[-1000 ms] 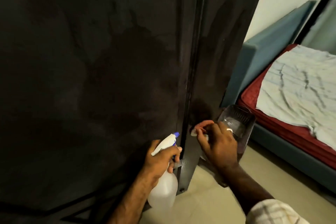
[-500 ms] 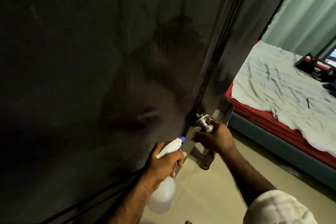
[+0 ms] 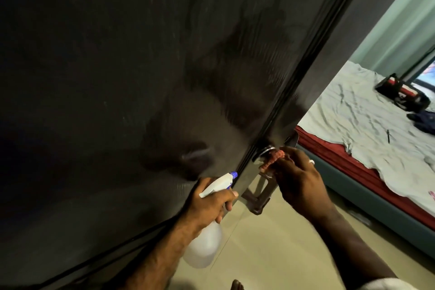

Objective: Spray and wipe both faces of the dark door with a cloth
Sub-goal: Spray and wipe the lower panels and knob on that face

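The dark door [image 3: 117,77] fills the left and middle of the view, its glossy face streaked and damp, with its edge running down to a metal handle [image 3: 267,152]. My left hand [image 3: 211,200] grips a white spray bottle [image 3: 207,242] with a blue nozzle, held low against the door's edge. My right hand [image 3: 299,181] presses a reddish cloth [image 3: 274,160] onto the handle on the door's far side.
A bed [image 3: 364,172] with a red mattress and a crumpled pale sheet stands to the right, with a black and red bag [image 3: 404,94] and dark items on it. Beige floor tiles [image 3: 270,254] lie below. A toe shows at the bottom edge.
The view has swung upward from the door's lower part to the handle height. My right hand, with the cloth, rose from low on the door's edge to the metal handle.
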Demonstrator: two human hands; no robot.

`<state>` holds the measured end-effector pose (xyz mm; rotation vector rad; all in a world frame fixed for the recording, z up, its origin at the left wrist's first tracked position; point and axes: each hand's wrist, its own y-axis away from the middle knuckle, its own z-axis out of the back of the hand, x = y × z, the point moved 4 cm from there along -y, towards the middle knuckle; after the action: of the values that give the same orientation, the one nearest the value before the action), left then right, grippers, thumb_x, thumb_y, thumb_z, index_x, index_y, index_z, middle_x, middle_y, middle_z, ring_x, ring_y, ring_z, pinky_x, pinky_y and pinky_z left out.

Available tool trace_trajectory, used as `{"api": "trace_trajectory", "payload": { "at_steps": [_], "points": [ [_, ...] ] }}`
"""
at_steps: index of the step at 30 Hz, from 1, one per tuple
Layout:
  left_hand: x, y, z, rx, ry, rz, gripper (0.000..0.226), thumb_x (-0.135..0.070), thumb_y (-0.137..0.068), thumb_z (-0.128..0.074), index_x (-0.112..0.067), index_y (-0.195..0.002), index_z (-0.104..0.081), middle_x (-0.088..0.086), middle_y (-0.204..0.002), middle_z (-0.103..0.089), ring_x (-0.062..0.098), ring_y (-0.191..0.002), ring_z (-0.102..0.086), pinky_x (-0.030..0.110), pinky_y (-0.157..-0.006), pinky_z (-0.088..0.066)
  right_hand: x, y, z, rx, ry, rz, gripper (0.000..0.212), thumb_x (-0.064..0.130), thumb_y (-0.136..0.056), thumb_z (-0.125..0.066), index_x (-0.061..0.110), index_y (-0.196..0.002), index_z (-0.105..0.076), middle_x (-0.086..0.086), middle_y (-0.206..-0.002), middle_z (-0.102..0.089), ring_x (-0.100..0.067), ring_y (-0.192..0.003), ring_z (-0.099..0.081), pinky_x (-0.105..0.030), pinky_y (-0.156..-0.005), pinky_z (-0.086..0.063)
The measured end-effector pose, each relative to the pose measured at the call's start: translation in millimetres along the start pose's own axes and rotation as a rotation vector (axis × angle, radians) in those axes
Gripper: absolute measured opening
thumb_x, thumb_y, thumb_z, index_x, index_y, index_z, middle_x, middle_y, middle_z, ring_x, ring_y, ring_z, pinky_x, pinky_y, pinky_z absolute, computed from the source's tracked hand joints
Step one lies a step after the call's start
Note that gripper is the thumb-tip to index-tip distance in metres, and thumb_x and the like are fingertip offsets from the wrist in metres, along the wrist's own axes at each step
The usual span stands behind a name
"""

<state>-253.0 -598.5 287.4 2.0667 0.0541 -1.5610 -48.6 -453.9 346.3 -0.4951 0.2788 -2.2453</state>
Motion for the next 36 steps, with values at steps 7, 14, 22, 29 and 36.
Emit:
{"api": "trace_trajectory", "payload": {
  "at_steps": [7,14,22,29,36],
  "points": [
    [4.8,0.6,-6.8,0.033,-0.033,0.014,0.034,-0.017,-0.083,-0.081,-0.011,-0.111,-0.063,0.012,-0.068,-0.068,0.019,-0.043,-0.044,0.03,-0.047,-0.037,0.2,-11.4,11.5,0.079,-0.411,-0.39,0.06,0.054,-0.106,-0.057,0.023,-0.157,-0.051,0.018,-0.149,-0.034,-0.001,-0.127,-0.052,-0.029,-0.101,-0.053],
    [10.7,1.5,-7.8,0.031,-0.035,0.029,0.048,-0.03,-0.07,-0.081,-0.013,-0.111,-0.064,0.013,-0.069,-0.069,0.02,-0.044,-0.045,0.03,-0.048,-0.039,-20.3,-31.5,17.7,0.317,-0.021,-0.365,0.054,0.045,-0.096,-0.076,0.019,-0.143,-0.066,0.0,-0.13,-0.065,-0.013,-0.105,-0.067,-0.031,-0.086,-0.061],
    [10.9,-6.0,-14.4,0.024,-0.032,0.016,0.039,-0.024,-0.077,-0.082,-0.012,-0.11,-0.066,0.014,-0.071,-0.07,0.02,-0.045,-0.046,0.031,-0.049,-0.041,-4.6,-39.2,0.9,0.142,0.243,-0.505,0.069,0.085,-0.094,-0.04,0.034,-0.118,-0.079,0.0,-0.115,-0.064,-0.022,-0.107,-0.061,-0.045,-0.092,-0.054],
    [-1.3,-15.2,-15.4,0.02,-0.021,-0.007,0.03,-0.017,-0.088,-0.08,-0.01,-0.111,-0.063,0.01,-0.067,-0.067,0.015,-0.045,-0.047,0.03,-0.047,-0.04,3.9,-31.4,12.8,0.498,-0.459,-0.546,0.016,0.022,-0.104,-0.067,0.039,-0.106,-0.067,0.004,-0.105,-0.072,-0.014,-0.094,-0.071,-0.039,-0.086,-0.061],
    [-4.7,-19.1,-22.7,0.017,-0.014,-0.005,0.026,-0.011,-0.089,-0.078,-0.01,-0.109,-0.061,0.011,-0.067,-0.066,0.014,-0.043,-0.044,0.03,-0.047,-0.038,-5.2,-33.3,7.7,0.21,-0.098,-0.557,0.041,0.051,-0.089,-0.082,0.024,-0.12,-0.074,0.007,-0.112,-0.062,-0.015,-0.101,-0.064,-0.018,-0.072,-0.046]
  ]
}}
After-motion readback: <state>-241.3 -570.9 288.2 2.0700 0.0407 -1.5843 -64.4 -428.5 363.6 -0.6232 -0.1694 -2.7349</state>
